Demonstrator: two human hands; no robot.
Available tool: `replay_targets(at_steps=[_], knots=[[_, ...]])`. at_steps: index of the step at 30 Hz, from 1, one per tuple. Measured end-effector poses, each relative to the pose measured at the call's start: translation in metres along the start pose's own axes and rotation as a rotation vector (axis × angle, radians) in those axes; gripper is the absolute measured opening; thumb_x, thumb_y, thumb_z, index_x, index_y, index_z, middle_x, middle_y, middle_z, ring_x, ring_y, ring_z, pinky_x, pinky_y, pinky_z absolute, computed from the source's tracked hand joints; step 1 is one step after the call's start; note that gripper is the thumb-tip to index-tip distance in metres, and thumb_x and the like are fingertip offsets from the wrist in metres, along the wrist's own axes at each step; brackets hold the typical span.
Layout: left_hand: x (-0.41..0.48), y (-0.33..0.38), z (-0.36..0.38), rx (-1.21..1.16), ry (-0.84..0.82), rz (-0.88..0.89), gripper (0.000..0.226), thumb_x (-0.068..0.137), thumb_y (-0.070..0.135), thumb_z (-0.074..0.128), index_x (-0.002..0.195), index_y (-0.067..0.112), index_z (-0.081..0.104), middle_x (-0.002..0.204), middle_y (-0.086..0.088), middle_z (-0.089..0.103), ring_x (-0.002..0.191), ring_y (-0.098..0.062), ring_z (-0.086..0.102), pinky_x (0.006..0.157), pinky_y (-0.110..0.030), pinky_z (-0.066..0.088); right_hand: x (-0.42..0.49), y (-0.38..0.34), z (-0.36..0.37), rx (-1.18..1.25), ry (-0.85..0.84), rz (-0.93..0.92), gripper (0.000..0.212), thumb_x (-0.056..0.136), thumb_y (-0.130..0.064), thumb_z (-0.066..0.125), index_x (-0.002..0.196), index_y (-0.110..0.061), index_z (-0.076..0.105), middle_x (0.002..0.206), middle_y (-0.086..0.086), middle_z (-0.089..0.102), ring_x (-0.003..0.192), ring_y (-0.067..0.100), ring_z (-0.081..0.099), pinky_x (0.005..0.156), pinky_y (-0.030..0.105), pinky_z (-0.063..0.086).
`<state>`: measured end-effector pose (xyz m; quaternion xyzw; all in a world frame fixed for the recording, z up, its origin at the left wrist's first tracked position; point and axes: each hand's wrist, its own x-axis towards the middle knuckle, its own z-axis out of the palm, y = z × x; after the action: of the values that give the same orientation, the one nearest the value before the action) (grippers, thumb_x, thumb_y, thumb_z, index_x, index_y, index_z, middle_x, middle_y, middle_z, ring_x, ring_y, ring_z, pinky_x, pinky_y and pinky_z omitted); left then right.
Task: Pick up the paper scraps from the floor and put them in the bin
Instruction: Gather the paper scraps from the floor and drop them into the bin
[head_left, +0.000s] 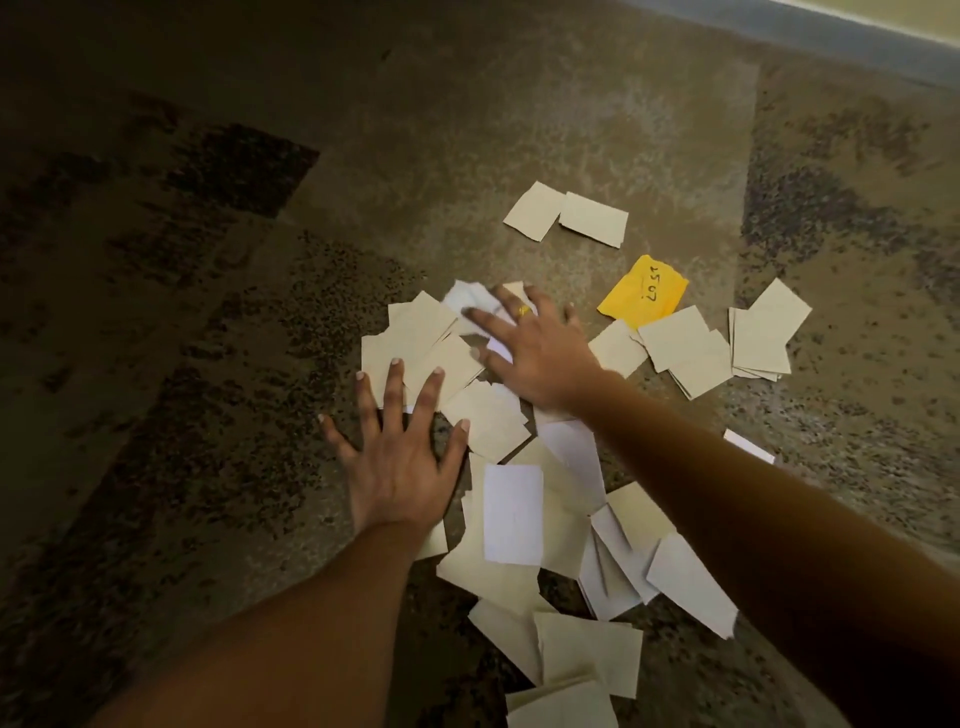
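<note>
- Left of the yellow square paper note (644, 293): right hand (540, 358) spread flat, pressing beige and white paper scraps (511, 512) onto the speckled floor (208, 389); grips nothing.
- Further left of the note: left hand (400, 467) splayed, fingertips on scrap edges.
- Judged step: raking scraps together. Next: close fingers round a bunch. Bin not seen.

Head view, looking steeply down, close over floor (260, 260)

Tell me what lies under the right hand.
The right hand lies spread over beige paper scraps and a white scrap. What its palm covers cannot be seen.
</note>
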<state>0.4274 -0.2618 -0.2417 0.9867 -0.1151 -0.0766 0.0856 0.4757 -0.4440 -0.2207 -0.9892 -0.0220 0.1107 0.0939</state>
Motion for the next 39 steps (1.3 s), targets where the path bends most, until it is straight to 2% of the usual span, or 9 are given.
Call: replay_targets(at_steps=[4,8,13,17,22,26,29,35,39], knots=[[-0.001,0.002,-0.001,-0.009,0.007,0.002,0.071,0.081,0.064,0.003,0.146,0.04,0.013,0.158,0.002,0.004,0.145,-0.029,-0.003,0.107,-0.064,-0.005,-0.045,-0.005,0.002,0.027,-0.013,0.0,0.064,0.085,-0.06,0.008,0.142,-0.041,0.03,0.155,-0.004,0.022,0.141,0.029,0.016,0.108,0.057,0.018],[-0.001,0.001,-0.001,-0.004,0.003,0.004,0.07,0.081,0.064,0.004,0.146,0.041,0.011,0.158,0.002,0.003,0.145,-0.03,-0.003,0.107,-0.064,-0.005,-0.048,-0.005,-0.012,0.1,-0.02,0.062,0.045,0.094,-0.055,0.031,0.132,-0.036,0.043,0.146,-0.003,0.035,0.134,0.023,0.027,0.104,0.054,0.024],[0.0,0.001,0.0,-0.007,0.002,0.004,0.069,0.081,0.064,0.004,0.146,0.041,0.011,0.158,0.003,0.002,0.145,-0.029,-0.003,0.107,-0.063,-0.006,-0.003,0.009,-0.028,0.099,0.167,0.096,0.052,0.086,-0.063,0.035,0.127,-0.035,0.049,0.146,0.001,0.035,0.133,0.027,0.031,0.101,0.055,0.026],[-0.001,0.001,0.001,0.011,0.018,0.012,0.066,0.084,0.062,0.012,0.145,0.038,0.019,0.157,0.0,0.012,0.144,-0.032,0.006,0.107,-0.066,0.001,0.049,0.032,-0.039,0.067,0.2,0.265,0.052,0.089,-0.058,0.041,0.133,-0.031,0.043,0.152,0.003,0.026,0.14,0.03,0.018,0.104,0.061,0.021],[0.001,-0.001,0.005,0.029,0.036,0.029,0.063,0.086,0.062,0.018,0.144,0.036,0.024,0.156,-0.003,0.021,0.143,-0.034,0.015,0.105,-0.066,0.004,0.086,0.059,-0.052,0.131,0.071,0.505,0.066,0.086,-0.063,0.042,0.144,-0.036,0.024,0.157,0.006,0.009,0.143,0.038,-0.001,0.106,0.069,0.008],[0.0,0.0,0.007,0.029,0.052,0.031,0.061,0.087,0.06,0.022,0.143,0.036,0.026,0.154,-0.003,0.025,0.141,-0.035,0.019,0.103,-0.068,0.01,0.091,0.067,-0.051,0.278,0.001,0.577,0.08,0.08,-0.072,0.046,0.145,-0.044,0.009,0.158,0.001,-0.011,0.141,0.037,-0.016,0.099,0.077,0.004],[0.002,-0.001,0.006,0.031,0.048,0.03,0.06,0.087,0.061,0.022,0.143,0.036,0.024,0.154,-0.003,0.025,0.141,-0.035,0.02,0.102,-0.069,0.011,0.096,0.066,-0.052,0.296,-0.057,0.568,0.086,0.075,-0.078,0.046,0.144,-0.048,0.003,0.157,-0.003,-0.013,0.141,0.036,-0.018,0.095,0.08,-0.001],[0.002,-0.004,0.005,0.045,0.03,0.021,0.062,0.087,0.061,0.02,0.143,0.036,0.025,0.155,-0.003,0.024,0.142,-0.035,0.018,0.103,-0.069,0.01,0.094,0.059,-0.039,0.188,0.067,0.431,0.049,0.091,-0.056,0.038,0.138,-0.047,0.03,0.155,-0.003,0.014,0.141,0.032,0.005,0.094,0.081,0.004],[0.001,-0.003,0.003,0.019,0.014,0.006,0.066,0.084,0.064,0.013,0.145,0.038,0.02,0.157,0.0,0.013,0.144,-0.032,0.006,0.106,-0.066,0.0,0.083,0.066,-0.038,0.179,0.081,0.309,0.037,0.095,-0.041,0.04,0.132,-0.047,0.042,0.15,-0.005,0.025,0.137,0.028,0.017,0.1,0.075,0.012]])
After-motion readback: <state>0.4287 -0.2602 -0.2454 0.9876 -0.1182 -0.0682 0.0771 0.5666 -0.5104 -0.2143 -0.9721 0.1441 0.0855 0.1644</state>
